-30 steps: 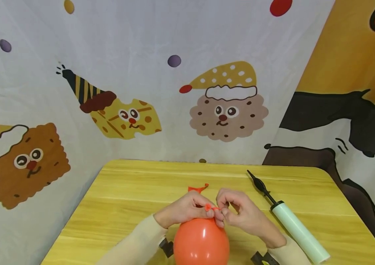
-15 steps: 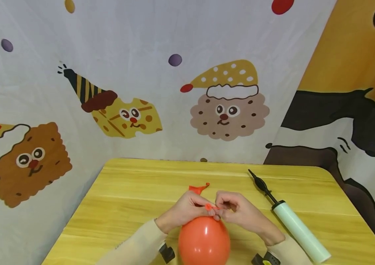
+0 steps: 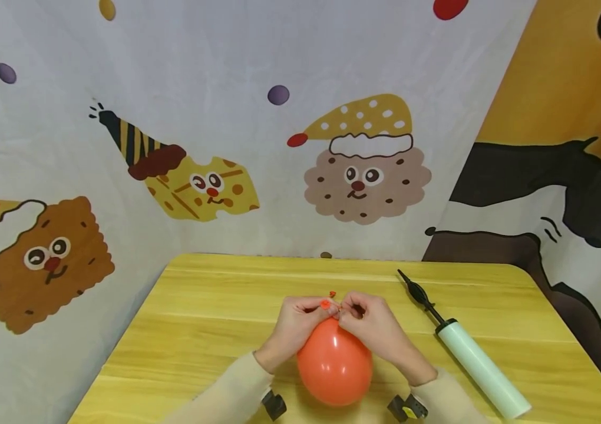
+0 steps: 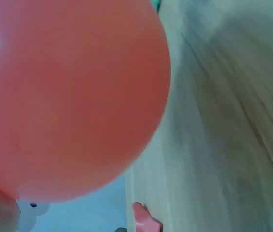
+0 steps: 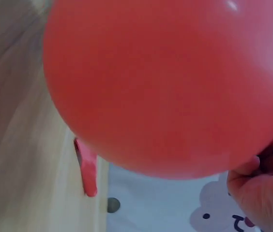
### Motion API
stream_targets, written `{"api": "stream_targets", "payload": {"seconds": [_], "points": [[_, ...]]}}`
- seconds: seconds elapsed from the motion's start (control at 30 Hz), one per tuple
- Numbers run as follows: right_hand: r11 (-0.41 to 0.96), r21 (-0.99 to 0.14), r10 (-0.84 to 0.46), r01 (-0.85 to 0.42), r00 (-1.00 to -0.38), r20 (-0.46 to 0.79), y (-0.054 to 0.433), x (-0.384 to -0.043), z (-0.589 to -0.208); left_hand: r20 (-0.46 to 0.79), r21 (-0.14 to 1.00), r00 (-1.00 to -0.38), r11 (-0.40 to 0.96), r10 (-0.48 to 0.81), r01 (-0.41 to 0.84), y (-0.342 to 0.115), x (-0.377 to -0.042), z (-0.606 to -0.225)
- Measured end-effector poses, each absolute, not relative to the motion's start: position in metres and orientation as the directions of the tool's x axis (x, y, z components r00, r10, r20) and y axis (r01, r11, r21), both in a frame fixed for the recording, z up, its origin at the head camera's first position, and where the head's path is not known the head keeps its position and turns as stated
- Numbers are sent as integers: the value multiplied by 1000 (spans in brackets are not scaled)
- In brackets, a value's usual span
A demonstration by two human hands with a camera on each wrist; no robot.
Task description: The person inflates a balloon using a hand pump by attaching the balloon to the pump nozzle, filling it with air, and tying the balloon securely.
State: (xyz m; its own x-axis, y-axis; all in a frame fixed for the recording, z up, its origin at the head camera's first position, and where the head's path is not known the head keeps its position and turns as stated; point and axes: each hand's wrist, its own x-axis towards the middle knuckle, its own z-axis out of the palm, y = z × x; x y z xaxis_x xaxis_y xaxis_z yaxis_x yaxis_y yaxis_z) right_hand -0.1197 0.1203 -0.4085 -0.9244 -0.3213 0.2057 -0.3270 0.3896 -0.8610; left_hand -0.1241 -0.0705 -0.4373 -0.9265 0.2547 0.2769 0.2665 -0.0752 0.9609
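- Left hand [image 3: 294,324]: fingers curled, pinching the inflated red balloon [image 3: 334,365] by its neck.
- Right hand [image 3: 377,327]: curled too, pinching that neck just beside.
- The red balloon sits between both wrists.

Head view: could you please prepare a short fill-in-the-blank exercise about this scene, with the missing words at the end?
In this view, the pump lies to the ____ of the balloon.
The pump's nozzle is coloured ____.
The number of hands touching the balloon is ____.
Missing words: right; black; two.
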Motion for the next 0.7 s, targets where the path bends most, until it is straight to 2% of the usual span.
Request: {"api": "stream_targets", "payload": {"seconds": [0.1, 0.23, 0.33, 0.43, 0.5, 0.53, 0.6, 0.7], "points": [[448, -811, -267, -376, -922, 280, 117, -121, -409, 308, 951, -929, -77, 206, 298, -67, -122, -437], [490, -748, -230, -447, -895, 384, 117, -120, -413, 406, 913, -901, -20, 155, 408, -64, -122, -438], [520, -637, -253, -569, -815, 522, 118, -120, -416, 519, 847, -844, 51, 136, 530, -62, -124, -441], [574, -462, -295, -676, -697, 654, 116, -121, -418, 664, 721, -735, 143, 138, 678, -63, -126, -444], [620, -384, -295, -684, -657, 694, 114, -121, -417, 728, 652, -676, 190, 111, 734, -61, -127, -446], [641, -375, -283, -669, -661, 695, 112, -120, -417, 732, 655, -676, 185, 87, 733, -60, -127, -446], [666, -390, -247, -635, -682, 689, 108, -119, -414, 673, 733, -740, 119, 19, 670, -56, -125, -444], [692, -428, -202, -582, -725, 659, 106, -117, -410, 433, 895, -899, -87, -64, 437, -51, -122, -438]]}}
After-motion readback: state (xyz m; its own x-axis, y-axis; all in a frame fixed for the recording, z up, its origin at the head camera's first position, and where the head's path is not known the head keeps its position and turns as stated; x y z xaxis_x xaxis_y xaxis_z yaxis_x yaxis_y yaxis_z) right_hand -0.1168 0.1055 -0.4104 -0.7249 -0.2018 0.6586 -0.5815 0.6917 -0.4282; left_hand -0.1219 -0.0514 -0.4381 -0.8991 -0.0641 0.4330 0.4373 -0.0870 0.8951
